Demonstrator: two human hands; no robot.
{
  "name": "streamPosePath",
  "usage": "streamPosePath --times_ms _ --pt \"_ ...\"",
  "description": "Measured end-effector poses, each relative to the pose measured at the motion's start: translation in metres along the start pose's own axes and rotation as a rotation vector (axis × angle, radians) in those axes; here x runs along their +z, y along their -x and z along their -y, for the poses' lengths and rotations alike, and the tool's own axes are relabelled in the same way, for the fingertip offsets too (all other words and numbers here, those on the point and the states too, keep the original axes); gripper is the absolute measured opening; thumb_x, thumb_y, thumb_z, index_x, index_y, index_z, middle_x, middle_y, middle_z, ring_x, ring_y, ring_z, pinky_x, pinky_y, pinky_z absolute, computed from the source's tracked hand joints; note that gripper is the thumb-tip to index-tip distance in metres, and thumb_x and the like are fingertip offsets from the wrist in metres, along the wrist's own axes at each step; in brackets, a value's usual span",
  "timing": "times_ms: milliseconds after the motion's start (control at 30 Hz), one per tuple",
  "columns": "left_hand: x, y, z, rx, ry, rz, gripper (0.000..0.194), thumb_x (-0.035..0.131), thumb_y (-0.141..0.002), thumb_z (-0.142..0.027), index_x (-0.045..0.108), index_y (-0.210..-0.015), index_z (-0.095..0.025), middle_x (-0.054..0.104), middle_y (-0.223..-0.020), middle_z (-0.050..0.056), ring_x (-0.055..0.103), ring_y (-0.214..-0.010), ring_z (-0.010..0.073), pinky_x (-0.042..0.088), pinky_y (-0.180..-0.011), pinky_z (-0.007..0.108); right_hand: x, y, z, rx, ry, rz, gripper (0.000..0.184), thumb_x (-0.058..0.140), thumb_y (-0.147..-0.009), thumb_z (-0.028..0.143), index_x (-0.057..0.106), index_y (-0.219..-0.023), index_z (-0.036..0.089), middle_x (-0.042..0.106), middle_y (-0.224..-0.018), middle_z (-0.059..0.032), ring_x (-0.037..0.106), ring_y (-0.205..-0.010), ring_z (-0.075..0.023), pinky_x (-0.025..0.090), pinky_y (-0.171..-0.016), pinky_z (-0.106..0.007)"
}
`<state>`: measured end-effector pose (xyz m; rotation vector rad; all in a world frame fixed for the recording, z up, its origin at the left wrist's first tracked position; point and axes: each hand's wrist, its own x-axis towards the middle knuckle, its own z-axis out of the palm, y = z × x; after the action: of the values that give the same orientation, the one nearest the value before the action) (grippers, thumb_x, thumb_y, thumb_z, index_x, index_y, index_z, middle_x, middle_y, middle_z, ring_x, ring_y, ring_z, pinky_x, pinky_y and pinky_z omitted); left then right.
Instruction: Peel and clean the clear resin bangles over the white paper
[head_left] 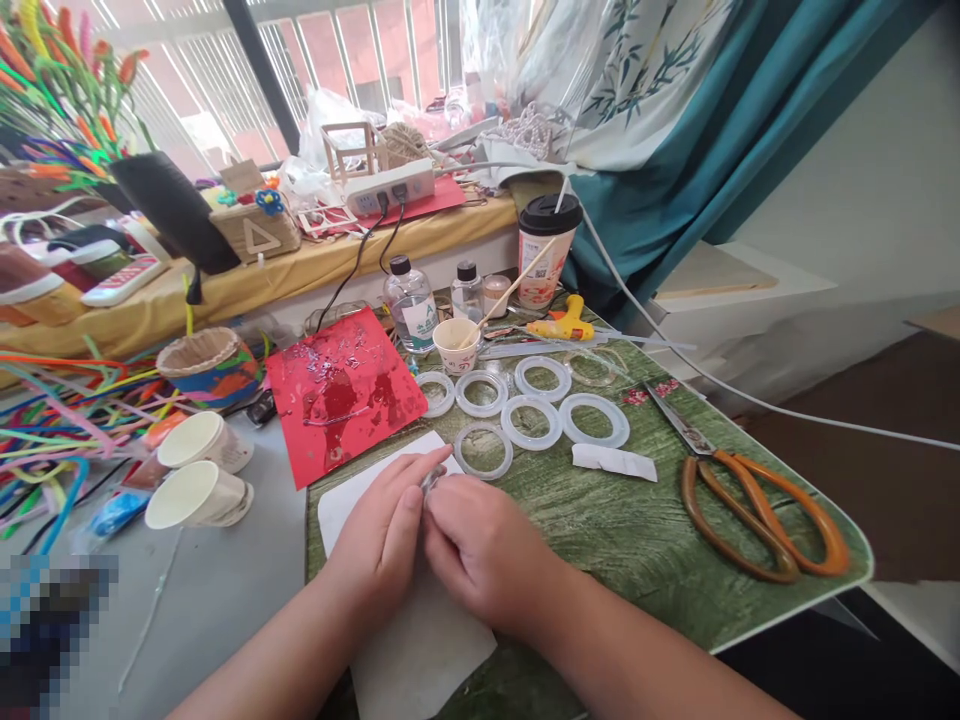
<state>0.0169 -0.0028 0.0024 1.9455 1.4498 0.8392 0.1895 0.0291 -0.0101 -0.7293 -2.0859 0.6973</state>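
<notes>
"Over the white sheet [427,655], near the middle of the counter [600,545]: state of the hands?"

"Left grip [379,530] and right grip [484,545] together, both closed on a small shiny piece [431,481]. Most of it covered; shape not legible."

"Its bearing?"

"About one o'clock from the left grip's middle, eleven from the right's. Sits at the upper end of the seam where the hands meet, above the sheet."

"Risks?"

"Slippage, I judge. Little of the piece shows, and if it is slick, uneven pressure could squirt it out towards twelve. Twisting might bend it, if thin."

"Neighbours?"

"Clear ring [508,455] at two o'clock, just beside the left fingertips; contact uncertain. A sudden release could knock it into the other rings. Paper cup [456,358], roughly at one, farther off, has a stick [517,290] leaning out; a sleeve or knuckle catching that could tip the cup."

"Scissors [702,446]?"

"Three o'clock, well apart, blades spread little if at all. Low concern unless the right forearm swings wide."
</notes>
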Motion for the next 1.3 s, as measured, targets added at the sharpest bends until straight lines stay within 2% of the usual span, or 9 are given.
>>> streamPosePath --times_ms 100,333,467,600,700,867,967,1200,1300 --pt "0.0006 -0.001 -0.0022 -0.015 -0.018 0.005 0.051 0.03 -0.114 -0.04 0.057 -0.154 -0.021 0.063 -0.152 0.014 0.059 -0.139 0.0289 0.05 -0.114 0.045 -0.0002 -0.0004 -0.0009 0.117 0.005 -0.056 0.031 0.042 -0.103 0.016 0.031 -0.075 0.025 0.047 -0.071 0.0009 0.044 -0.065 -0.0173 0.032 -0.063 -0.032" --pt "0.0013 -0.0026 -0.0025 -0.036 -0.033 0.01 0.049 0.031 -0.114 -0.038 0.058 -0.151 -0.021 0.065 -0.149 0.012 0.061 -0.137 0.0279 0.05 -0.114 0.045 -0.0018 -0.0012 -0.0018 0.101 -0.003 -0.063 0.032 0.042 -0.103 0.015 0.03 -0.075 0.025 0.046 -0.07 0.0011 0.045 -0.066 -0.0173 0.033 -0.063 -0.032" --pt "0.0017 -0.0012 -0.0026 -0.056 -0.017 -0.013 0.049 0.029 -0.114 -0.037 0.059 -0.149 -0.021 0.067 -0.147 0.012 0.063 -0.134 0.0266 0.049 -0.115 0.045 -0.0019 -0.0014 -0.0016 -0.072 0.012 0.009 0.027 0.044 -0.101 0.015 0.036 -0.077 0.025 0.052 -0.074 -0.0008 0.047 -0.07 -0.0187 0.036 -0.066 -0.033" --pt "0.0013 -0.0033 -0.0035 -0.029 -0.055 0.001 0.049 0.031 -0.113 -0.038 0.06 -0.148 -0.02 0.068 -0.144 0.013 0.061 -0.135 0.0288 0.049 -0.115 0.047 -0.0031 -0.002 -0.0027 0.079 0.024 -0.052 0.03 0.043 -0.102 0.013 0.035 -0.075 0.025 0.05 -0.071 0.0001 0.046 -0.067 -0.0178 0.035 -0.063 -0.032" --pt "0.001 -0.0045 -0.0044 -0.055 -0.03 -0.014 0.049 0.028 -0.114 -0.037 0.061 -0.146 -0.021 0.071 -0.138 0.012 0.066 -0.127 0.0271 0.051 -0.112 0.045 -0.0035 -0.0018 -0.0023 -0.052 0.008 0.042 0.027 0.044 -0.101 0.015 0.039 -0.076 0.025 0.054 -0.074 -0.0011 0.048 -0.07 -0.0188 0.037 -0.065 -0.033" --pt "-0.0003 -0.0025 -0.0054 -0.033 -0.039 -0.003 0.048 0.031 -0.113 -0.036 0.062 -0.146 -0.02 0.069 -0.144 0.013 0.065 -0.129 0.027 0.052 -0.111 0.044 -0.0019 -0.0005 -0.0007 0.069 0.014 -0.015 0.029 0.043 -0.102 0.014 0.039 -0.075 0.025 0.053 -0.073 -0.0011 0.048 -0.069 -0.0183 0.037 -0.064 -0.033" --pt "-0.0008 -0.0021 -0.0054 -0.038 -0.035 -0.003 0.049 0.029 -0.113 -0.035 0.063 -0.145 -0.019 0.072 -0.137 0.012 0.068 -0.124 0.0263 0.053 -0.11 0.043 -0.0014 -0.0001 -0.0005 -0.037 -0.03 0.07 0.025 0.044 -0.101 0.016 0.042 -0.078 0.024 0.057 -0.076 -0.0024 0.05 -0.072 -0.0192 0.039 -0.067 -0.033" --pt "-0.0001 -0.0045 -0.0041 -0.07 -0.055 0.008 0.048 0.03 -0.113 -0.034 0.065 -0.142 -0.019 0.071 -0.141 0.012 0.065 -0.132 0.0287 0.051 -0.114 0.047 -0.0017 -0.002 -0.0033 0.025 -0.069 0.032 0.029 0.043 -0.102 0.016 0.036 -0.075 0.025 0.05 -0.072 0.0002 0.046 -0.068 -0.0174 0.037 -0.065 -0.032" --pt "-0.0002 -0.0032 -0.0032 -0.059 -0.066 0.032 0.05 0.031 -0.113 -0.037 0.062 -0.146 -0.018 0.07 -0.143 0.014 0.064 -0.133 0.0305 0.051 -0.114 0.05 -0.0025 -0.0031 -0.0061 0.167 -0.049 -0.053 0.031 0.042 -0.103 0.016 0.034 -0.074 0.025 0.046 -0.07 0.0015 0.044 -0.065 -0.0164 0.034 -0.061 -0.031"
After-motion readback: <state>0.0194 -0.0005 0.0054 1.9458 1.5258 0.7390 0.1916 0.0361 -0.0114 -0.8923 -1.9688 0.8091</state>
